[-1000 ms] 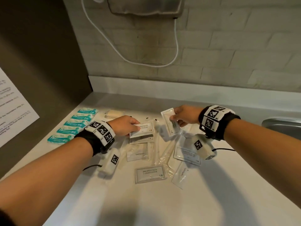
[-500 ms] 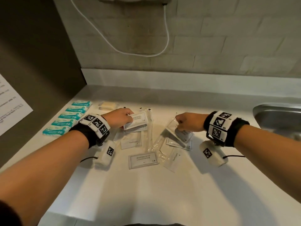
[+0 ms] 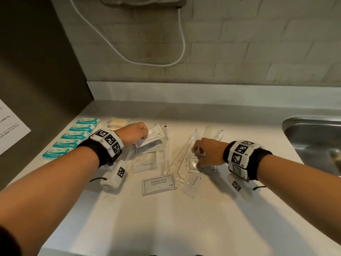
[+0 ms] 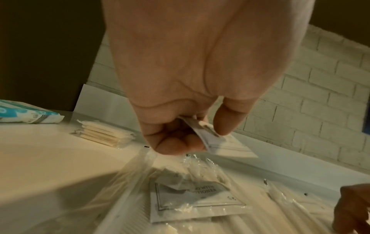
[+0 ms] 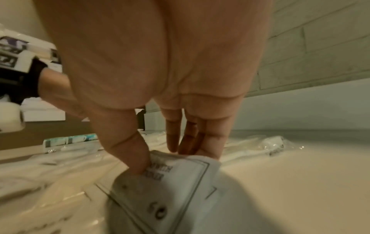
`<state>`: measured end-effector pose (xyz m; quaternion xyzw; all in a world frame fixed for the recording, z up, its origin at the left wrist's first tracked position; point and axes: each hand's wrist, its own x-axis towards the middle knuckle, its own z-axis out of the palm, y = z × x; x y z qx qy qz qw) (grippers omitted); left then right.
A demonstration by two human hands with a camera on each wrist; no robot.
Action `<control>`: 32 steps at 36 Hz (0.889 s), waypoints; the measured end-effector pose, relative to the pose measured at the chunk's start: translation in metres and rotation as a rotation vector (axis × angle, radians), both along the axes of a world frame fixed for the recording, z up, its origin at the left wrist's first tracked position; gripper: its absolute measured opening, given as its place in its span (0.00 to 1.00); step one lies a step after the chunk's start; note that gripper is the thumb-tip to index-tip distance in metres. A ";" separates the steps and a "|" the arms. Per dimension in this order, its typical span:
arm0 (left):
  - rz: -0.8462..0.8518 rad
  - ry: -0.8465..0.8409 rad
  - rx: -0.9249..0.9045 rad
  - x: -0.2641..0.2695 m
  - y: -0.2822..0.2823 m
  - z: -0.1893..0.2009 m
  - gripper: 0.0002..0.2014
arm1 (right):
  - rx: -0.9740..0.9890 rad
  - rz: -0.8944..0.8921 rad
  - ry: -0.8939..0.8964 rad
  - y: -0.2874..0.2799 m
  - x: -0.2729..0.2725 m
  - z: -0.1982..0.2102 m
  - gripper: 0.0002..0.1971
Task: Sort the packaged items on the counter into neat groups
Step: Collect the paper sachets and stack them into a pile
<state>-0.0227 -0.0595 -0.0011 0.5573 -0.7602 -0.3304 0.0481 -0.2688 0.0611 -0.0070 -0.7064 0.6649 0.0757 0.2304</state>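
My left hand point(image 3: 145, 133) pinches a white shampoo sachet point(image 3: 154, 133) above a second sachet point(image 3: 149, 149) at the back left of the pile. In the left wrist view, thumb and fingers point(image 4: 202, 134) hold that sachet point(image 4: 224, 144) by its edge, just over clear-wrapped toothbrushes point(image 4: 128, 197). My right hand point(image 3: 196, 154) is down on the counter, right of centre. Its thumb and fingers point(image 5: 160, 158) pinch a sachet point(image 5: 172, 190) lying on other sachets point(image 3: 192, 164).
One shampoo sachet point(image 3: 159, 184), two toothpaste packets point(image 3: 145, 165) point(image 3: 194, 184) and wrapped toothbrushes point(image 3: 178, 157) lie between my hands. Teal packets point(image 3: 73, 138) line the left side, and stacked soaps point(image 3: 118, 122) sit behind them. A steel sink point(image 3: 313, 139) is at the right.
My right hand brought its sachet down from mid-air to the counter on the right, onto the other sachets. My left hand kept holding its sachet in about the same spot.
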 end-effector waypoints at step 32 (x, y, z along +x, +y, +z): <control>-0.174 0.054 -0.354 -0.011 0.021 0.009 0.12 | -0.106 0.324 -0.236 0.008 0.056 0.026 0.08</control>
